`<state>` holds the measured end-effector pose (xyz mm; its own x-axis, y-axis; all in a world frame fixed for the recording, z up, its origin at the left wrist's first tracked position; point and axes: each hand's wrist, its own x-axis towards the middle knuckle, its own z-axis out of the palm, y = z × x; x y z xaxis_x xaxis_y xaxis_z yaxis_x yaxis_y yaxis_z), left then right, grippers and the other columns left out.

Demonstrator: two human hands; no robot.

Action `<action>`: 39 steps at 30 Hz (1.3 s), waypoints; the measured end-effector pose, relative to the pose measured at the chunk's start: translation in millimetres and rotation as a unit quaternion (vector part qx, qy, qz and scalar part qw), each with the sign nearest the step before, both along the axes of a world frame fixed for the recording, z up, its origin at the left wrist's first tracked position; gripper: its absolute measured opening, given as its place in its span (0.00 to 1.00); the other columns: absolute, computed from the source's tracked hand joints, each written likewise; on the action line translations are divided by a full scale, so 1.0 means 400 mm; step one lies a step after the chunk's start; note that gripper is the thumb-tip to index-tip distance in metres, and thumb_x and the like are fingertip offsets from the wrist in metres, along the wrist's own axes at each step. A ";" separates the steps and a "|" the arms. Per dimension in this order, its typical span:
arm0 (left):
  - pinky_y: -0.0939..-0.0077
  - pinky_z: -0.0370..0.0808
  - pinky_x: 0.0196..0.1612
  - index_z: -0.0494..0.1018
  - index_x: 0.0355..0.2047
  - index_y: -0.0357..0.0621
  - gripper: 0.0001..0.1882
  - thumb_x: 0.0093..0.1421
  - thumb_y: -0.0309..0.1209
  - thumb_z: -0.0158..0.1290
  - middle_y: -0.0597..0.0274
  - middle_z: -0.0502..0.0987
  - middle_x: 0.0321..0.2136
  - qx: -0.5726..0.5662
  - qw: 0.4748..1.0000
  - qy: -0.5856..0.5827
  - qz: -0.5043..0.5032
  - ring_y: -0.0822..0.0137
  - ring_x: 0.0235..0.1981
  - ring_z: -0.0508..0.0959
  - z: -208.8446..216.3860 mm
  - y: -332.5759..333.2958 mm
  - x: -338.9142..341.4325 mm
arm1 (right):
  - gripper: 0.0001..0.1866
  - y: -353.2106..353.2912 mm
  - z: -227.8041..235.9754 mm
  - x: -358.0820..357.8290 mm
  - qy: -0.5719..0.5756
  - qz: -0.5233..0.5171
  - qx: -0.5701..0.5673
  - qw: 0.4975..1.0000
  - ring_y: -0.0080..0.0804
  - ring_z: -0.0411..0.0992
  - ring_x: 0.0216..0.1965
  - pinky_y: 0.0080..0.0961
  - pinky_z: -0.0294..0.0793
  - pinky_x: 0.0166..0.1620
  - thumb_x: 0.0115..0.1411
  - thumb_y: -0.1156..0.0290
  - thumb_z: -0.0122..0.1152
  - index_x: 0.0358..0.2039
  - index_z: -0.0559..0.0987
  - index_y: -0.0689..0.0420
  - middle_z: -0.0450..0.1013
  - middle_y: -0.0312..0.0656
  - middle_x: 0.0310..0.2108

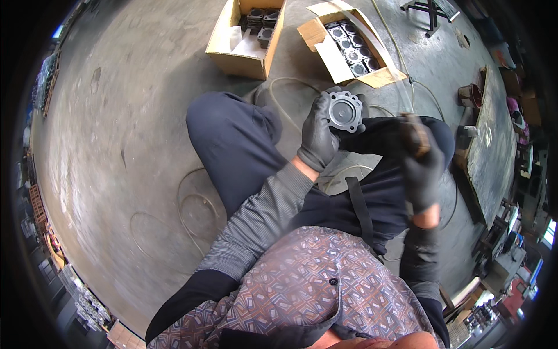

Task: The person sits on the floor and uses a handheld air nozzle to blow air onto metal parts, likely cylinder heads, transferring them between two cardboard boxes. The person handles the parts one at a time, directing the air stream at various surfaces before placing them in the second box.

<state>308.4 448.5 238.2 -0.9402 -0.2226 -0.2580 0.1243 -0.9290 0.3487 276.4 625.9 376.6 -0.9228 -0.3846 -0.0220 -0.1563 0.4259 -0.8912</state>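
Observation:
My left hand (317,138), in a dark grey glove, is closed around a grey metal flange (343,112) with a round recessed face and bolt holes about its rim. It is held up over my lap with that face upward. To the right, over my right thigh, my gloved right hand (422,173) is closed on a brown, bar-like object (415,135). Motion blurs that object, and its kind cannot be made out. The two hands are apart, and the brown object does not touch the flange.
Ahead on the concrete floor stand an open cardboard box (235,64) with stacked metal parts and another box (390,77) filled with similar flanges. A thin hose (279,99) loops over the floor. A board-like slab (493,145) and a reddish bucket (469,96) are at right.

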 end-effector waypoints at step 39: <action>0.59 0.82 0.39 0.69 0.51 0.45 0.16 0.74 0.43 0.44 0.51 0.80 0.42 -0.078 0.990 -0.119 0.010 0.55 0.41 0.83 -0.136 -0.088 -0.029 | 0.16 0.244 0.219 -0.082 -0.102 0.162 0.327 0.926 0.37 0.77 0.23 0.27 0.74 0.32 0.54 0.77 0.72 0.44 0.81 0.59 0.75 0.49 0.24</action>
